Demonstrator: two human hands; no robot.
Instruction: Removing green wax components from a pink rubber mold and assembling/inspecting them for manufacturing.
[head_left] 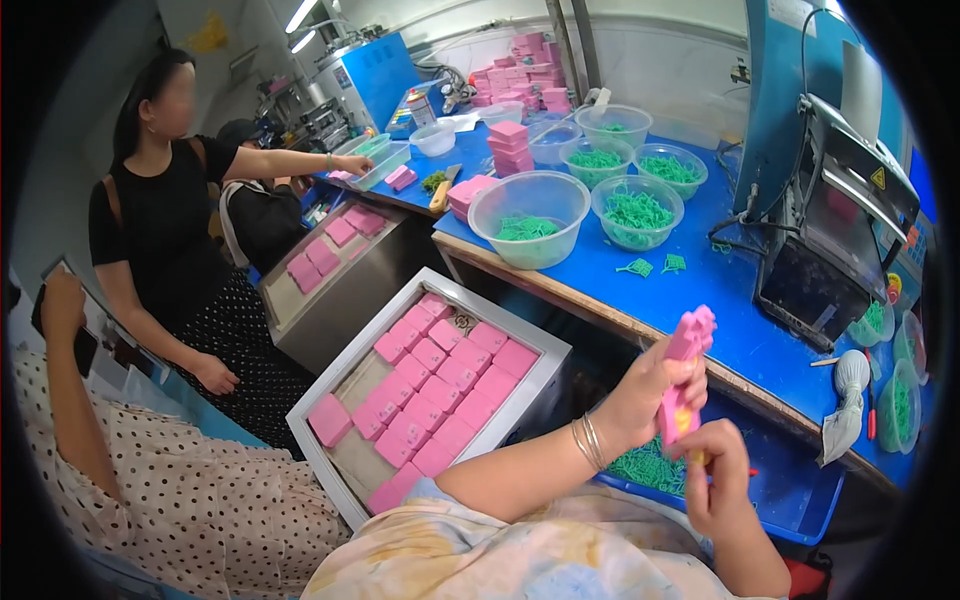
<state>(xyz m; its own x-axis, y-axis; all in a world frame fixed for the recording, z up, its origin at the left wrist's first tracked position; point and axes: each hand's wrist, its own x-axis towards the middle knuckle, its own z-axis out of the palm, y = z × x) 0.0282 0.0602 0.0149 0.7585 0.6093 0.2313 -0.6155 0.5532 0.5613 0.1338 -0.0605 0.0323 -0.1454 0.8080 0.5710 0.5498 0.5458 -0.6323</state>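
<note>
My left hand point(636, 398), below two thin bangles, is closed around a bent pink rubbery mold point(692, 335). The mold's knobbly top end sticks up above the fingers. A bit of yellow shows in its lower part. Just beneath it, my right hand point(722, 478) is pinched at the mold's lower end, over a small yellow piece point(697, 456); how far the fingertips grip it is partly hidden. Below both hands is a blue tray point(790, 500) with a heap of green lattice pieces point(648, 468).
Left of me, a white-framed warming plate point(350, 470) carries rows of pink blocks point(440, 390). Clear bowls point(545, 245) of green pieces stand on the blue bench point(600, 290). A black-and-metal machine point(825, 250) is at right. Two people point(150, 190) point(180, 480) stand at left.
</note>
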